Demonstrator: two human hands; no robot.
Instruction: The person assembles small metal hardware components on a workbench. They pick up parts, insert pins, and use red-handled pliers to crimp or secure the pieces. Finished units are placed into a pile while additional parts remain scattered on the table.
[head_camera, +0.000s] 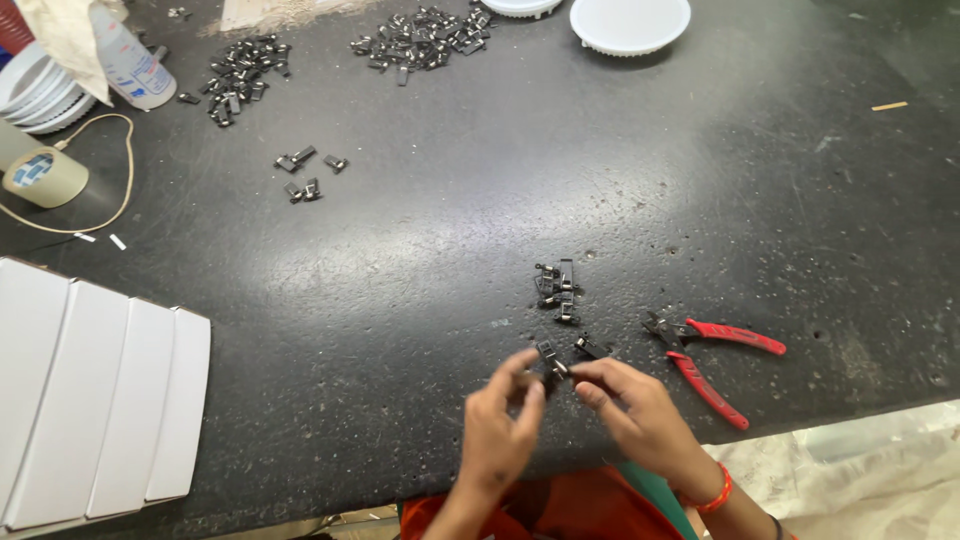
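At the near edge of the dark worktop (420, 300), the left hand (497, 430) and right hand (640, 405) each pinch one small metal clip (551, 358), grips nearly closed. White flat boxes (95, 400) lie near left; a white-labelled bottle (130, 60) lies far left.

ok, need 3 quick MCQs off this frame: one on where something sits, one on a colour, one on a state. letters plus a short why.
1. Where do the pliers lie?
A. right of the hands
B. beside the tape roll
C. on the white panels

2. What colour are the pliers' handles?
A. blue
B. red
C. yellow

3. How do the pliers' handles stand?
A. closed together
B. spread apart
C. held in a hand

Answers:
1 A: they rest on the dark table just right of the right hand.
2 B: both handles are red.
3 B: the handles splay apart and no hand touches them; the left hand and right hand pinch a small metal clip between them.
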